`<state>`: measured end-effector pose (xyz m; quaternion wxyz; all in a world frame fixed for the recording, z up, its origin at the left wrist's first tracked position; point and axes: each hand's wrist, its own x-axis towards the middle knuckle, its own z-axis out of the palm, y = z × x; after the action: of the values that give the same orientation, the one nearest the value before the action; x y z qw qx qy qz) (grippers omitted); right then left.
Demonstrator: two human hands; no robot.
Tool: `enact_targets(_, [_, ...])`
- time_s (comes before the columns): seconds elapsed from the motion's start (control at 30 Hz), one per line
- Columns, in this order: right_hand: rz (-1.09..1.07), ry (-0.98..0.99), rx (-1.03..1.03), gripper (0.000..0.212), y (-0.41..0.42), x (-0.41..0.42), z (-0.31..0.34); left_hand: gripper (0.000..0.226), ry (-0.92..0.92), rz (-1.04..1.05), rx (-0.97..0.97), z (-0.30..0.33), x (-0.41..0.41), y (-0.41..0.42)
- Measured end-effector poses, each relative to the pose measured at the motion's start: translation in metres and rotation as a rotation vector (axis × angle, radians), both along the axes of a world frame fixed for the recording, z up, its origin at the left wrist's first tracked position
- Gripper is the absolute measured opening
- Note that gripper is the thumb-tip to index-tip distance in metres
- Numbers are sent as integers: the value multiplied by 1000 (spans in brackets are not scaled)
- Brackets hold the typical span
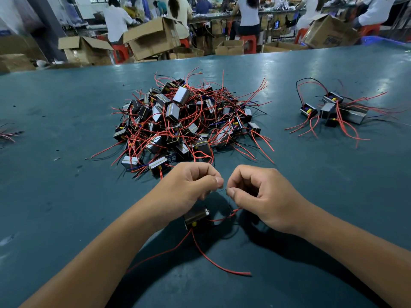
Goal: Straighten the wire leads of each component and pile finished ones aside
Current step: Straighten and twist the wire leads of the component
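A small block-shaped component (196,217) with a yellow tab hangs just below my left hand (189,187), near the table's front. Two long red leads (213,262) trail from it toward me. My left hand and my right hand (258,196) meet thumb to thumb, each pinching a thin dark wire lead (225,190) that runs between them. A big tangled pile of like components (184,121) with red leads lies in the middle of the table. A smaller pile of components (338,110) lies at the right.
The green table (66,174) stretches far to both sides. A few loose wires (9,134) show at its left edge. Beyond the far edge stand open cardboard boxes (153,38), red stools and several people working at benches.
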<state>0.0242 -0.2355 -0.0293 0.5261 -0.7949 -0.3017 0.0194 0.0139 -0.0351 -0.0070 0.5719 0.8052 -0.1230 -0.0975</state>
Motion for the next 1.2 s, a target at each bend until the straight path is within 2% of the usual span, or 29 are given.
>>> enact_targets(0.3, [-20, 24, 21, 9, 1, 0, 3, 14, 8, 33, -72, -2, 1, -2])
enact_targets(0.43, [-52, 29, 48, 9, 2, 0, 3, 27, 125, 3, -73, -3, 0, -1])
enact_targets(0.5, [-72, 28, 55, 9, 2, 1, 2, 21, 149, -42, -81, -3, -1, -1])
enact_targets(0.67, [-78, 37, 56, 11, 2, 2, 1, 6, 77, -104, -24, -3, -2, -1])
enact_targets(0.87, [-57, 55, 53, 14, 1, 4, 2, 9, 80, -65, -27, -6, -2, -5])
enact_targets(1.0, [-60, 112, 98, 14, 0, 5, 2, 19, 36, -33, 0, -6, 1, -1])
enact_targets(1.2, [-78, 141, 79, 13, 0, 7, 3, 18, -2, -15, 23, -2, 3, 4])
